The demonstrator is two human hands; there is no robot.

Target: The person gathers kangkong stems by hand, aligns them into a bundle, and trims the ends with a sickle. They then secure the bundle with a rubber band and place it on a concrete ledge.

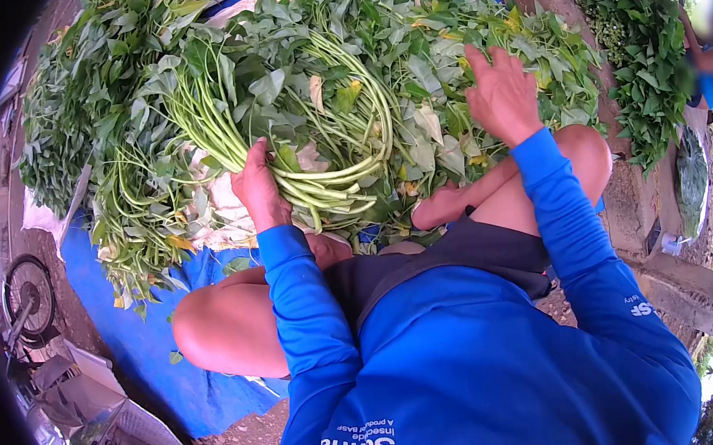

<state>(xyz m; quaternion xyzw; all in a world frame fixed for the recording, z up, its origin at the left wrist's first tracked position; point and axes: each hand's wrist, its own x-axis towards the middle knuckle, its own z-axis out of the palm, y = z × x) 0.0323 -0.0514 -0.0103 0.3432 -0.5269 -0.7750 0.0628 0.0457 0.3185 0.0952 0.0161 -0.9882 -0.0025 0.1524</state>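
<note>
My left hand (260, 187) is wrapped round a bunch of long-stemmed leafy greens (223, 132), which look like water spinach. Their pale cut ends stick out to the right of my fist, and the leaves fan away toward the upper left. Off to the right, my right hand (502, 93) hovers over a loose heap of the same greens (455, 84), its fingers apart and nothing in them. Some yellowed leaves (350, 96) lie among the curved stems between my hands.
A blue tarp (133, 313) lies under the heap, with a large leafy pile (81, 120) at the left. More greens (623, 51) are stacked at the right, where another person (712, 68) is. A wheel (29, 297) and a vehicle (128, 433) stand at lower left.
</note>
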